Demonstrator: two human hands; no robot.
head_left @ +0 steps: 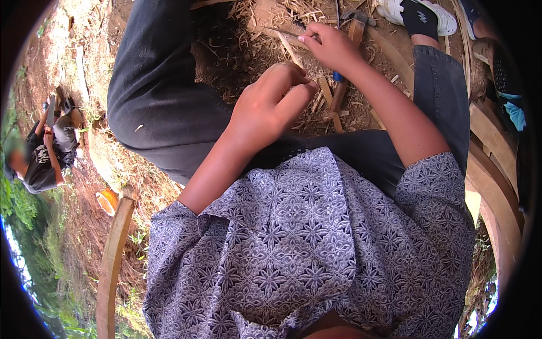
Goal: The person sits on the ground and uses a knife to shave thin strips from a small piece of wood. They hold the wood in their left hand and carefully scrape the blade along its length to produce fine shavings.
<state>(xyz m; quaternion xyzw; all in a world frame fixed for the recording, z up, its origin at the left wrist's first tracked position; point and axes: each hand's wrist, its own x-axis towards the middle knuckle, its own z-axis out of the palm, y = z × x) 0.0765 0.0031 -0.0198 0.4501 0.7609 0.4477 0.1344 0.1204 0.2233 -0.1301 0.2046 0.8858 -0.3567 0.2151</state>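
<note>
My right hand (pixel 333 50), at the top centre, is closed on a thin pointed metal tool (pixel 276 30), its tip toward the left. Whether it is a knife or an awl I cannot tell. Nearer to me, my left hand (pixel 270 101) is curled with the thumb against the fingers; what it holds, if anything, is hidden. A narrow wood strip (pixel 289 48) lies just beyond its fingers. Under my right wrist and forearm runs a hammer (pixel 355 33) with a wooden handle. Beside it shows the blue handle (pixel 337 76) of a slim tool, partly covered.
Wood shavings (pixel 248 16) litter the ground between my legs. Curved timber pieces (pixel 491 169) are stacked at the right, near another person's shoe (pixel 443 18). A wooden beam (pixel 114 265) rises at the lower left. Farther left, a person (pixel 42 155) sits holding a long blade.
</note>
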